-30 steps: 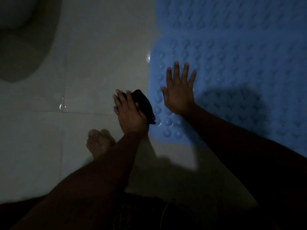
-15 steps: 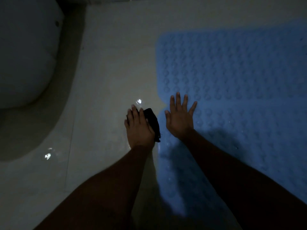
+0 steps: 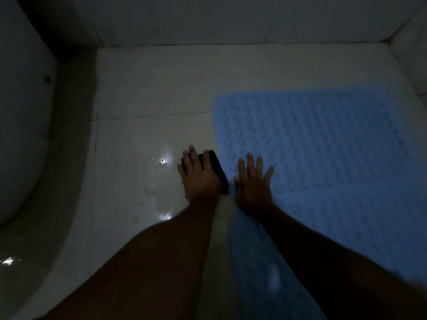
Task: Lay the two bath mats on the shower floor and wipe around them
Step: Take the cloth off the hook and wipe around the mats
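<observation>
While the mat [image 3: 323,158] lies flat on the floor [image 3: 143,135], bumps up, I keep my right hand [image 3: 253,183] spread open on its near-left edge to pin it. My left hand [image 3: 199,179] presses flat on a dark cloth [image 3: 217,172] just beside that edge, fingers loosely over it, not clenched. To wipe well I should run the cloth along the edge, catching the wet patches to the left without lifting the mat. Its long axis seems to run from me toward the far wall [image 3: 231,19]. Only one mat is clear in this dim view.
</observation>
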